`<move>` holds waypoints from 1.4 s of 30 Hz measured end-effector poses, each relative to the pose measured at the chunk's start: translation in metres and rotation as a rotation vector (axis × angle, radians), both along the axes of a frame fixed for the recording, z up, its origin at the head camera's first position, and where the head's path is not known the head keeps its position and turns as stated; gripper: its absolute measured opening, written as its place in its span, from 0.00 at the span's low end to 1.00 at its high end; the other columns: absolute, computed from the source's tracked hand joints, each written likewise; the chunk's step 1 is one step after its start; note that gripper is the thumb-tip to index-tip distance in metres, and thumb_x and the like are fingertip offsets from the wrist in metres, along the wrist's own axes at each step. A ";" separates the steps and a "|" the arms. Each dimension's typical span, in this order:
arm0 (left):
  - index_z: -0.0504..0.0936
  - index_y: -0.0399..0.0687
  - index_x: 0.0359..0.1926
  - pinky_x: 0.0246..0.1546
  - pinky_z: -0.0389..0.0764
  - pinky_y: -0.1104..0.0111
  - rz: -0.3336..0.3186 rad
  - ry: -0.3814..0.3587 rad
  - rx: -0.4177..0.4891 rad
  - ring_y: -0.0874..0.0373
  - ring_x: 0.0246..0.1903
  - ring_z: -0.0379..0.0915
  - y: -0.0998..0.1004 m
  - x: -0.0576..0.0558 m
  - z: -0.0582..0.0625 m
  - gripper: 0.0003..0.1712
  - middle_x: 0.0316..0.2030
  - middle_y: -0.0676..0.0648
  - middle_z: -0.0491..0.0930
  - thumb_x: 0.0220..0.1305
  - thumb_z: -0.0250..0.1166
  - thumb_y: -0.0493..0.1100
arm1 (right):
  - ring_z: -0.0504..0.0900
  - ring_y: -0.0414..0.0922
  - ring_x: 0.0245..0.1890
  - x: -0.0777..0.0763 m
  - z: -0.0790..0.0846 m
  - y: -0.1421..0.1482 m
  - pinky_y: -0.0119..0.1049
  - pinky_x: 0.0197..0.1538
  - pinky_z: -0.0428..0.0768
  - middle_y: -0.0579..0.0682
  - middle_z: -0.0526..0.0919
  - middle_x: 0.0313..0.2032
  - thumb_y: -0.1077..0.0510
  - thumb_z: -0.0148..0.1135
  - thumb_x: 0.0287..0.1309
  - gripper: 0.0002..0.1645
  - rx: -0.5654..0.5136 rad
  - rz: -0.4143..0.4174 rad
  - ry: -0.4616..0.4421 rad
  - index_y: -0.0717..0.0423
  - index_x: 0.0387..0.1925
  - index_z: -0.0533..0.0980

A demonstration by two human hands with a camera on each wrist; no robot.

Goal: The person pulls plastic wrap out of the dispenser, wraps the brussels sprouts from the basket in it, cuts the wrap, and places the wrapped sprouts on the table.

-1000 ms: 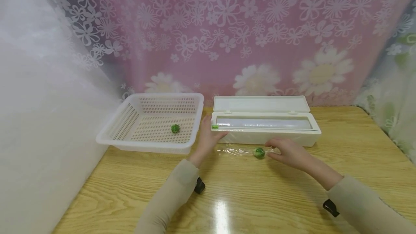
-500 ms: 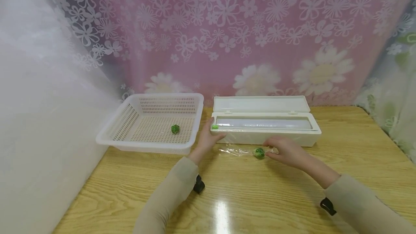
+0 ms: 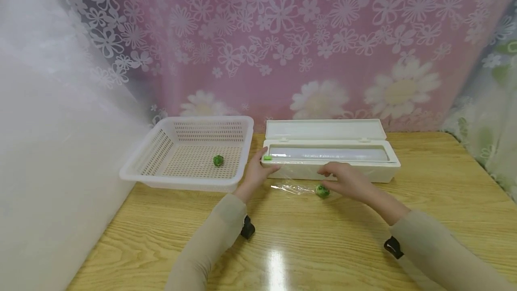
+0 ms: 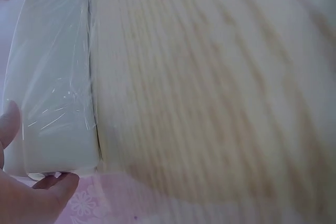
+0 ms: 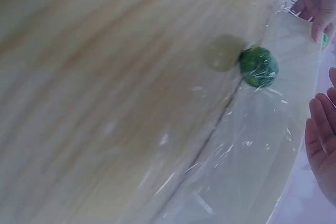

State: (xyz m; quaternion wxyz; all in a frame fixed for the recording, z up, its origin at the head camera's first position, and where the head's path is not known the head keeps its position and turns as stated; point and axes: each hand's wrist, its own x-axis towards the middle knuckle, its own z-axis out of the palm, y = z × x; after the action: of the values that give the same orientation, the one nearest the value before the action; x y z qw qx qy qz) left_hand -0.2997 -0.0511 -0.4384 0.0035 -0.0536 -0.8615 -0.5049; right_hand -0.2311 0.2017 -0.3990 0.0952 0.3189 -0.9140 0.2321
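A white cling film dispenser (image 3: pixel 381 174) stands on the table with its lid (image 3: pixel 325 129) up and the film roll (image 3: pixel 331 153) showing inside. My left hand (image 3: pixel 254 174) grips its left end, thumb at the front, by the green slider (image 3: pixel 267 158). Clear cling film (image 3: pixel 292 189) hangs down its front onto the table. A Brussels sprout (image 3: pixel 322 191) lies under that film; in the right wrist view the film stretches over the sprout (image 5: pixel 258 66). Just above and right of it hovers my right hand (image 3: pixel 350 182), fingers loosely bent and holding nothing.
Left of the dispenser stands a white plastic basket (image 3: pixel 181 183) with another Brussels sprout (image 3: pixel 218 160) in it. A pink flowered curtain (image 3: pixel 258 57) hangs behind the wooden table (image 3: pixel 323 246), and pale sheeting (image 3: pixel 60 125) along its left side.
My right hand has left the right side of the sprout, moving up and left to the dispenser's front. The left hand keeps its grip; the sprout has barely moved.
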 end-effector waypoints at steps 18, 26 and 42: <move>0.62 0.49 0.62 0.38 0.74 0.69 -0.038 -0.015 0.110 0.51 0.48 0.67 -0.007 0.000 0.000 0.43 0.58 0.47 0.64 0.44 0.71 0.45 | 0.77 0.50 0.40 -0.054 0.008 -0.080 0.41 0.43 0.76 0.55 0.79 0.40 0.60 0.62 0.51 0.15 -0.190 0.033 -0.096 0.63 0.41 0.77; 0.62 0.48 0.61 0.36 0.75 0.70 -0.061 -0.008 0.122 0.52 0.45 0.69 -0.006 0.000 0.001 0.41 0.59 0.43 0.61 0.45 0.71 0.42 | 0.77 0.49 0.41 -0.066 0.005 -0.105 0.41 0.42 0.76 0.53 0.80 0.40 0.58 0.62 0.51 0.14 -0.148 -0.004 -0.090 0.59 0.41 0.77; 0.66 0.49 0.57 0.40 0.74 0.66 -0.093 0.015 0.103 0.52 0.48 0.65 -0.007 0.001 0.003 0.33 0.59 0.48 0.62 0.49 0.68 0.38 | 0.77 0.44 0.31 -0.073 0.004 -0.127 0.34 0.37 0.76 0.50 0.81 0.31 0.66 0.60 0.51 0.08 -0.010 0.058 0.092 0.59 0.34 0.81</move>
State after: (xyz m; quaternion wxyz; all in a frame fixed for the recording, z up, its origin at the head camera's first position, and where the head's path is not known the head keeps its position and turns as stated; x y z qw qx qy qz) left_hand -0.2985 -0.0581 -0.4353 -0.0108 -0.0973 -0.8308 -0.5478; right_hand -0.3036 0.0746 -0.3950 0.1322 0.3552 -0.8978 0.2245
